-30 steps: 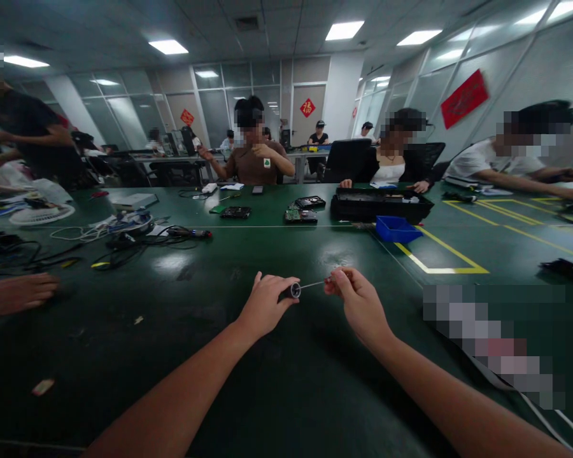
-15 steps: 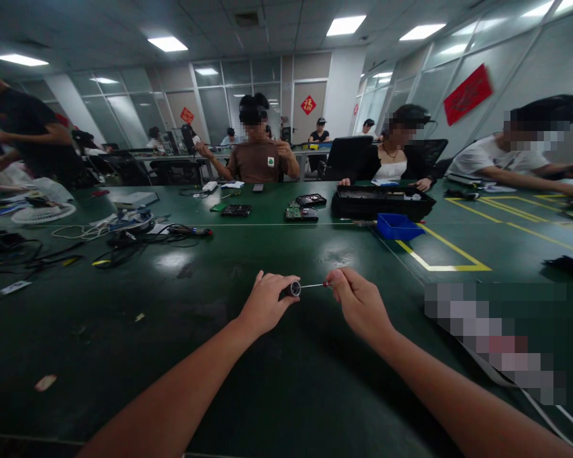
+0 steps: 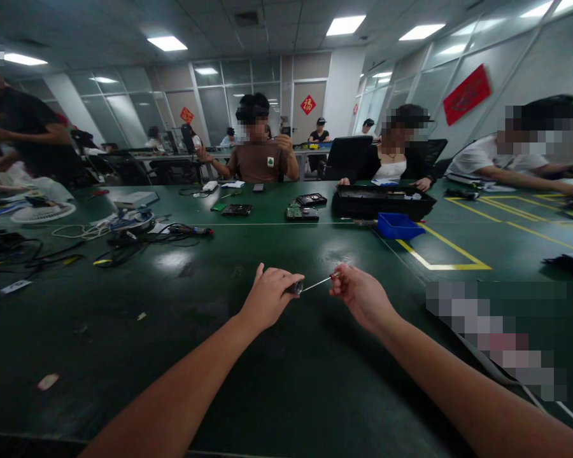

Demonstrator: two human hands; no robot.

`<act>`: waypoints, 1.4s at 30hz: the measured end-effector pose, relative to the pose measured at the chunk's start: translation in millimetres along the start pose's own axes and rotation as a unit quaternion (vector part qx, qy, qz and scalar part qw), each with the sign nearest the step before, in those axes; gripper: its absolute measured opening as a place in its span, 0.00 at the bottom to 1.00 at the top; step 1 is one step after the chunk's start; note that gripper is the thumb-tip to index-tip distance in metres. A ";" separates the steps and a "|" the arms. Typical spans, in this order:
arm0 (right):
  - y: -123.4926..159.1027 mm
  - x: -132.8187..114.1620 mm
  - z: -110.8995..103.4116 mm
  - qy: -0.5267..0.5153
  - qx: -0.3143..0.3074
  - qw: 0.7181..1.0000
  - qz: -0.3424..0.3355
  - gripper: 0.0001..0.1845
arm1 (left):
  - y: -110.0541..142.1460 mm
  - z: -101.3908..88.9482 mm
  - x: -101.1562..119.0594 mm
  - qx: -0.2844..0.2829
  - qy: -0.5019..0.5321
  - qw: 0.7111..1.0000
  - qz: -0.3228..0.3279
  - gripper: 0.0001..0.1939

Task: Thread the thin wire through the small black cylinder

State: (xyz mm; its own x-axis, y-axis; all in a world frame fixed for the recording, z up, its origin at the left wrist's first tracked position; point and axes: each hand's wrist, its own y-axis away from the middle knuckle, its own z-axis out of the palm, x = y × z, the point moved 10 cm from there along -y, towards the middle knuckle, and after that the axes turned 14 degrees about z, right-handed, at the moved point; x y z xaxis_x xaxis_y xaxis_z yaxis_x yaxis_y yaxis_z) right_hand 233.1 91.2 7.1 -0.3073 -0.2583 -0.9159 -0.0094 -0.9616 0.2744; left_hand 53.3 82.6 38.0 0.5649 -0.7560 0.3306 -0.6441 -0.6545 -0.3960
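Note:
Above the green table, my left hand (image 3: 268,296) is closed around a small dark cylindrical part (image 3: 295,288) with a round end. My right hand (image 3: 363,294) pinches the reddish handle of a thin screwdriver (image 3: 318,284). Its metal shaft slants down to the left, and the tip meets the lower edge of the part's round end. Whether the tip is inside the part or only touching it, I cannot tell. The fingers of my right hand cover most of the handle.
Circuit boards and drives (image 3: 302,214) lie farther back, near a long black casing (image 3: 382,202) and a blue bin (image 3: 400,226). Tangled cables (image 3: 138,245) spread over the left side. A person in a brown shirt (image 3: 258,161) sits opposite; others sit at the right.
The cylindrical part has turned so its round end faces me less. My right hand has rotated and shifted slightly, and the screwdriver shaft now slopes more steeply.

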 end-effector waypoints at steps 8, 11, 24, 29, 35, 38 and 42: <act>7.0 -8.0 -8.2 0.093 0.040 0.989 -0.109 0.15 | 1.3 1.4 -1.8 0.000 -0.016 1.000 -0.006 0.19; 10.8 -10.1 -5.2 0.126 0.042 0.983 -0.126 0.15 | 1.1 0.4 0.6 0.007 -0.025 1.000 0.003 0.19; 28.1 -20.0 12.4 0.209 0.044 0.963 -0.165 0.14 | 2.8 1.1 -10.2 0.033 0.022 0.998 -0.043 0.18; 26.0 -17.5 12.3 0.224 0.043 0.960 -0.164 0.12 | 1.7 -0.1 -11.9 0.042 0.027 0.998 -0.045 0.17; 30.9 -22.7 10.8 0.209 0.052 0.958 -0.188 0.12 | 2.9 3.3 -14.1 0.047 0.047 0.996 -0.056 0.18; 32.4 -24.2 11.2 0.213 0.054 0.957 -0.192 0.11 | 3.8 6.1 -12.9 0.041 0.054 0.996 -0.052 0.19; 35.2 -26.7 11.9 0.260 0.073 0.942 -0.199 0.12 | 4.7 4.6 -12.3 0.046 0.057 0.995 -0.061 0.19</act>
State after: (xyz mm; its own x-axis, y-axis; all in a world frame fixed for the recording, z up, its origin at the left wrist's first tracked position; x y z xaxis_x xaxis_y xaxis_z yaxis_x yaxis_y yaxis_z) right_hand 229.7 65.3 44.7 0.2546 0.0729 -0.9643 -0.1676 -0.9787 -0.1183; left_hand 45.7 88.9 28.1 0.5701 -0.6710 0.4741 -0.5213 -0.7414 -0.4226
